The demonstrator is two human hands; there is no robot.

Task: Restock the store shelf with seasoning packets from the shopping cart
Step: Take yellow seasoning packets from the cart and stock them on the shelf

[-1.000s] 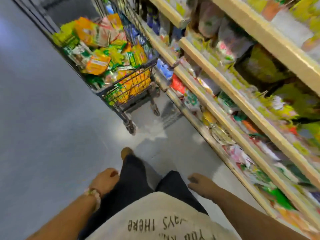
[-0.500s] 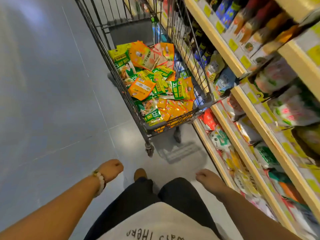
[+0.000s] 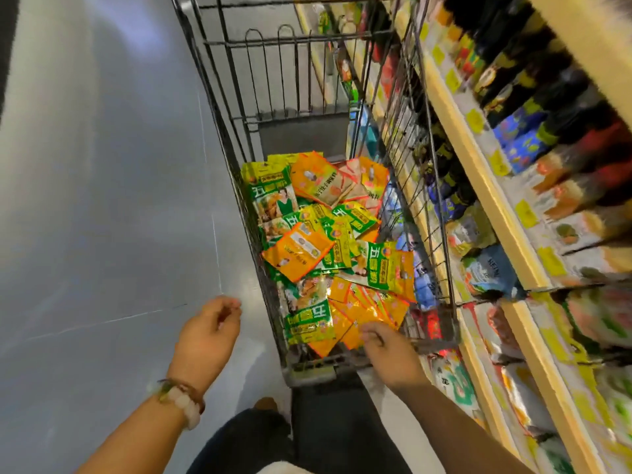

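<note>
Store aisle; right hand (image 3: 390, 354) loosely open over cart (image 3: 307, 366) packets (image 3: 321, 241); left hand (image 3: 208, 333) curled, empty.

Both arms outstretched, left hand (image 3: 205, 331) and right hand (image 3: 388, 350) loosely curled, empty.

Green seasoning packets (image 3: 376, 268) in cart: large characters "五香粉". Blue pouch (image 3: 490, 273) on shelf: partial "HEIN". Other print illegible.

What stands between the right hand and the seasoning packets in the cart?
Nothing visible. The right hand is over the cart's near rim, fingers reaching just above the nearest orange seasoning packets on the open pile. The left hand hangs outside the cart, empty.
</note>
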